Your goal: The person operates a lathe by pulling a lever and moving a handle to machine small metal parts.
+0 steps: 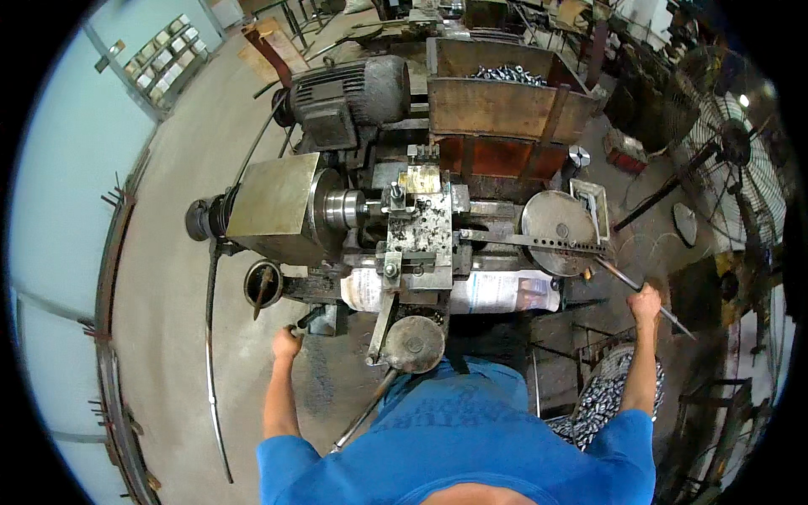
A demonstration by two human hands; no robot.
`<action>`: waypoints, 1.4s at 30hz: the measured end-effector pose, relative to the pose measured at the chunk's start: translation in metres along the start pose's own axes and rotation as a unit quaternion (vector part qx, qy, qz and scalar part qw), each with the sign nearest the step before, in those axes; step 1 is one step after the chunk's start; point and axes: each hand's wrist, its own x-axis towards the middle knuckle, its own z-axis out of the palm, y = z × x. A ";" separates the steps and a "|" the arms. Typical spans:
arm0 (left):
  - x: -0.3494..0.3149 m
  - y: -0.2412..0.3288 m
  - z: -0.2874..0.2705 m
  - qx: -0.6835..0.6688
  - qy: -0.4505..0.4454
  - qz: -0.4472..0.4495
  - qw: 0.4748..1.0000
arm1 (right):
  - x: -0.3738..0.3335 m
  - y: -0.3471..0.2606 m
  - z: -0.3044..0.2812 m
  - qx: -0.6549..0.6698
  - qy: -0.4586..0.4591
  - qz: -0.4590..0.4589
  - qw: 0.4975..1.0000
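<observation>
My right hand [645, 303] is wrapped round a long metal rod lever [620, 276], which slants down to the right from a perforated flat bar [530, 241] beside a round metal plate [562, 229]. At the lathe's front left, my left hand [287, 343] is closed on a short dark handle [296, 330] next to a small metal block [326, 321]. Between my hands stands the lathe's tool slide [418, 231], dark with grime and chips. The spindle nose [343, 209] faces it from the left; whether a workpiece sits there I cannot tell. A second round plate [414, 344] lies close to my body.
Behind the lathe are a motor [349, 97] and a rusty bin [513, 105] holding small metal parts. A basket of similar parts [604, 396] stands by my right arm. A pot with a brush-like tool [263, 284] is left; a large fan [730, 143] stands right.
</observation>
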 end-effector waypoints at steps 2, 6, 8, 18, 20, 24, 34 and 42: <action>-0.007 -0.037 0.016 -0.032 0.006 -0.019 0.999 | -0.032 -0.034 -0.030 0.025 -0.067 0.031 0.997; -0.027 -0.033 0.020 -0.133 -0.086 -0.080 0.984 | -0.124 -0.061 -0.052 0.003 -0.025 0.060 0.998; -0.025 -0.041 0.030 -0.172 -0.088 -0.065 0.979 | -0.151 -0.074 -0.057 0.038 -0.043 0.062 0.996; 0.011 0.010 0.008 -0.212 0.001 0.019 0.977 | -0.175 -0.106 -0.085 0.087 -0.131 0.116 0.981; 0.015 0.023 0.005 -0.139 0.020 0.042 0.989 | -0.174 -0.103 -0.080 0.089 -0.138 0.112 0.980; 0.007 0.052 -0.009 0.004 0.011 0.105 0.994 | -0.157 -0.093 -0.074 0.055 -0.106 0.109 0.987; 0.021 0.074 0.099 -0.181 0.150 0.028 0.972 | 0.023 -0.009 0.008 -0.043 0.039 0.017 0.998; 0.019 0.045 0.038 0.090 0.038 0.123 0.988 | 0.019 -0.054 -0.016 0.029 0.084 -0.027 0.996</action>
